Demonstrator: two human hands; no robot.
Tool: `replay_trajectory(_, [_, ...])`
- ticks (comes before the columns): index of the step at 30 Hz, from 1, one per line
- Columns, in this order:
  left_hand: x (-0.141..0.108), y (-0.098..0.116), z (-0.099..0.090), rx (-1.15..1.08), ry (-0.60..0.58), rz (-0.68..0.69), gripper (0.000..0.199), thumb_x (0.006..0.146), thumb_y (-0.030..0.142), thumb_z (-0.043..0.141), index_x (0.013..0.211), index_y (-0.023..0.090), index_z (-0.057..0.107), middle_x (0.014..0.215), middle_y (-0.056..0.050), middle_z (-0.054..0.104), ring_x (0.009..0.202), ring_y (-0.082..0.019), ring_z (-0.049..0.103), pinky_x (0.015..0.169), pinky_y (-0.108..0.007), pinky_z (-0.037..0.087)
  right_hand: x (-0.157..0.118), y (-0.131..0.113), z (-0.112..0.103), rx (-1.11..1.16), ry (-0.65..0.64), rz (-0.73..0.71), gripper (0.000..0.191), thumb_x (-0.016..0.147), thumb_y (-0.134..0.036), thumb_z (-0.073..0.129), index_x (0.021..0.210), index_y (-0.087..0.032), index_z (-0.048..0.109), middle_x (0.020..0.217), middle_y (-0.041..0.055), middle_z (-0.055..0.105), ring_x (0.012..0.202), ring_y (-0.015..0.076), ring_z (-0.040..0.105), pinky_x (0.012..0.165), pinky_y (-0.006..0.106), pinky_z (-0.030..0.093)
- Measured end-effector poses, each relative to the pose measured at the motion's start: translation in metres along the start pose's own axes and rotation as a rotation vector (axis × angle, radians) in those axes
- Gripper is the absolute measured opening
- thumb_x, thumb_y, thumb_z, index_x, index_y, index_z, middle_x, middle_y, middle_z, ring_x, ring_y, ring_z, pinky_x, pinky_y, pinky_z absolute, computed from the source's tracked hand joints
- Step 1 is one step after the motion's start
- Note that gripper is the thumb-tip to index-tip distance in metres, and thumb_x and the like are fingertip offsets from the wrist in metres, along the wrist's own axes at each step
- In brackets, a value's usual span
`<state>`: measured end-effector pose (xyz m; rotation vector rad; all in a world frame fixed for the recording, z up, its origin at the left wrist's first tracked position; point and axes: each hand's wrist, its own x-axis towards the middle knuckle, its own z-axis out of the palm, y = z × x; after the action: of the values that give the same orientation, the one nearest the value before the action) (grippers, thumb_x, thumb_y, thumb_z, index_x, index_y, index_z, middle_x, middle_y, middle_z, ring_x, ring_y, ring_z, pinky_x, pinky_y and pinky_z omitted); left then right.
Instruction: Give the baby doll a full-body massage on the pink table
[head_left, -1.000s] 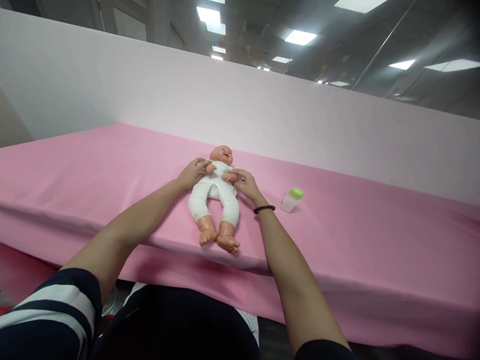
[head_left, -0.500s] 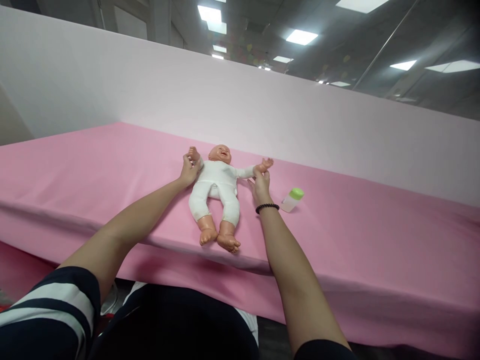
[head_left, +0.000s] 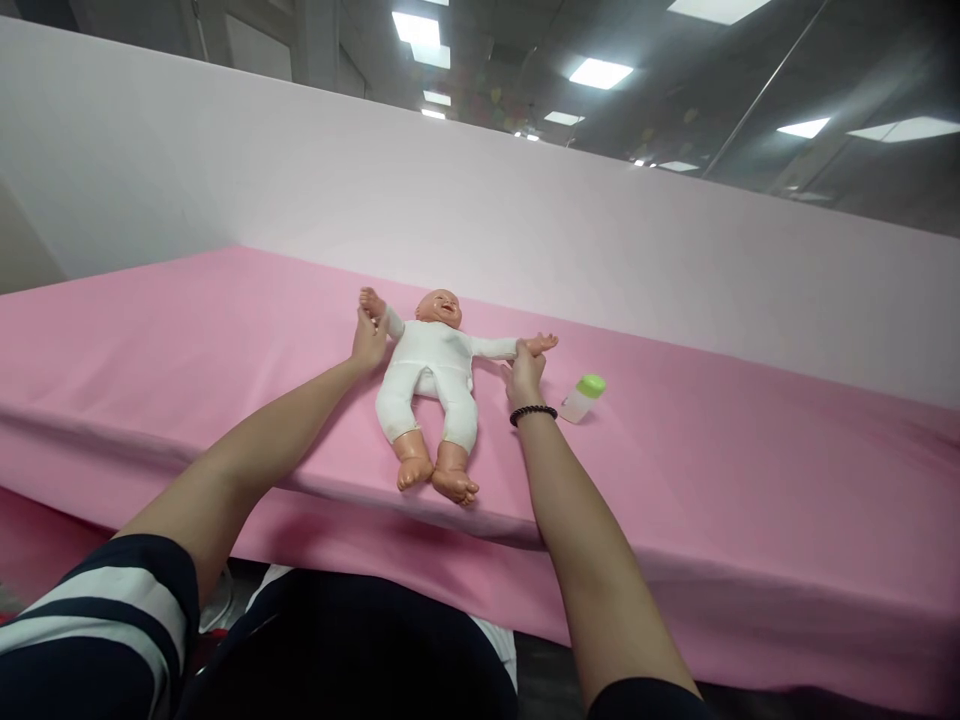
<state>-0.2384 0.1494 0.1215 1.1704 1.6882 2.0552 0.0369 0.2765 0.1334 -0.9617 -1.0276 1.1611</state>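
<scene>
A baby doll (head_left: 433, 350) with a white cloth body and bare plastic head, hands and feet lies on its back on the pink-covered table (head_left: 712, 470). Its feet point toward me and its arms are spread out to the sides. My left hand (head_left: 370, 342) is closed around the doll's wrist on the left. On the other side, my right hand (head_left: 525, 378), below a black bead bracelet (head_left: 534, 412), grips the doll's other forearm near the wrist. Some fingertips are hidden behind the doll's arms.
Just right of my right wrist is a small translucent bottle (head_left: 582, 400) with a green cap. A white partition (head_left: 480, 220) rises behind the table. The table's front edge is close to my body.
Both hands have drawn the doll's arms farther outward, the left one to the left and the right one to the right and slightly down. The doll's body and the bottle stay in place.
</scene>
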Motion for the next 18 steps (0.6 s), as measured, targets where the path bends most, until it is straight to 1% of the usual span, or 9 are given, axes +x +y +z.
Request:
replay_trajectory(2, [-0.006, 0.004, 0.0, 0.247, -0.218, 0.298, 0.041, 0.096, 0.03, 0.059, 0.135, 0.02, 0.052, 0.139, -0.015, 0.058, 0.132, -0.029, 0.054, 0.116, -0.048, 0.043, -0.007, -0.005, 0.003, -0.051, -0.042, -0.102, 0.051, 0.085, -0.038, 0.067, 0.131, -0.024, 0.05, 0.13, 0.009, 0.062, 0.111, 0.0221, 0.065, 0.096, 0.042, 0.056])
replay_trajectory(4, [-0.009, 0.006, -0.002, 0.47, -0.401, 0.533, 0.042, 0.095, 0.028, 0.056, 0.137, 0.021, 0.056, 0.142, -0.013, 0.058, 0.135, -0.03, 0.052, 0.117, -0.05, 0.041, -0.015, -0.007, 0.006, -0.141, -0.173, -0.254, 0.046, 0.078, -0.034, 0.075, 0.119, -0.022, 0.058, 0.122, 0.0082, 0.067, 0.11, 0.0241, 0.064, 0.101, 0.043, 0.053])
replay_trajectory(6, [-0.01, 0.006, -0.003, 0.558, -0.453, 0.6, 0.045, 0.094, 0.024, 0.053, 0.138, 0.022, 0.058, 0.144, -0.012, 0.057, 0.136, -0.03, 0.051, 0.117, -0.049, 0.041, -0.022, -0.006, 0.008, -0.346, -0.412, -0.519, 0.038, 0.075, -0.025, 0.074, 0.112, -0.022, 0.064, 0.117, 0.0085, 0.07, 0.111, 0.0274, 0.063, 0.106, 0.047, 0.049])
replay_trajectory(8, [-0.01, 0.006, -0.004, 0.581, -0.446, 0.605, 0.045, 0.094, 0.022, 0.051, 0.138, 0.022, 0.06, 0.144, -0.012, 0.057, 0.135, -0.03, 0.052, 0.117, -0.049, 0.042, -0.026, -0.003, 0.01, -0.596, -0.62, -0.816, 0.036, 0.078, -0.017, 0.065, 0.113, -0.021, 0.067, 0.12, 0.0113, 0.07, 0.116, 0.0311, 0.061, 0.11, 0.051, 0.045])
replay_trajectory(10, [-0.009, 0.006, -0.005, 0.6, -0.439, 0.614, 0.044, 0.095, 0.024, 0.051, 0.138, 0.021, 0.06, 0.143, -0.012, 0.058, 0.133, -0.03, 0.054, 0.115, -0.048, 0.043, -0.028, 0.0, 0.01, -0.738, -0.671, -0.984, 0.04, 0.081, -0.014, 0.057, 0.119, -0.019, 0.067, 0.124, 0.0134, 0.069, 0.121, 0.0327, 0.059, 0.112, 0.053, 0.043])
replay_trajectory(12, [-0.009, 0.006, -0.006, 0.586, -0.432, 0.61, 0.042, 0.096, 0.029, 0.052, 0.137, 0.021, 0.06, 0.139, -0.012, 0.06, 0.13, -0.029, 0.055, 0.115, -0.047, 0.044, -0.029, 0.003, 0.01, -0.747, -0.633, -1.014, 0.039, 0.084, -0.015, 0.055, 0.121, -0.019, 0.067, 0.125, 0.0136, 0.069, 0.12, 0.0325, 0.059, 0.111, 0.053, 0.044])
replay_trajectory(14, [-0.01, 0.006, -0.006, 0.533, -0.417, 0.588, 0.042, 0.096, 0.032, 0.054, 0.136, 0.021, 0.059, 0.137, -0.012, 0.061, 0.129, -0.029, 0.056, 0.115, -0.047, 0.043, -0.029, 0.003, 0.01, -0.666, -0.571, -0.96, 0.036, 0.085, -0.02, 0.059, 0.119, -0.019, 0.067, 0.123, 0.0122, 0.07, 0.116, 0.0311, 0.061, 0.107, 0.051, 0.047])
replay_trajectory(16, [-0.01, 0.007, -0.004, 0.435, -0.369, 0.515, 0.043, 0.095, 0.033, 0.058, 0.136, 0.021, 0.056, 0.138, -0.012, 0.061, 0.129, -0.029, 0.056, 0.115, -0.047, 0.043, -0.03, 0.001, 0.012, -0.517, -0.473, -0.832, 0.036, 0.084, -0.027, 0.063, 0.119, -0.02, 0.065, 0.122, 0.0102, 0.07, 0.111, 0.0281, 0.064, 0.102, 0.047, 0.051])
replay_trajectory(18, [-0.009, 0.006, -0.001, 0.282, -0.275, 0.359, 0.043, 0.095, 0.032, 0.06, 0.136, 0.021, 0.053, 0.138, -0.013, 0.06, 0.128, -0.028, 0.057, 0.112, -0.047, 0.045, -0.03, -0.003, 0.014, -0.35, -0.339, -0.647, 0.04, 0.084, -0.031, 0.067, 0.121, -0.02, 0.063, 0.122, 0.0086, 0.07, 0.106, 0.0242, 0.065, 0.097, 0.042, 0.054])
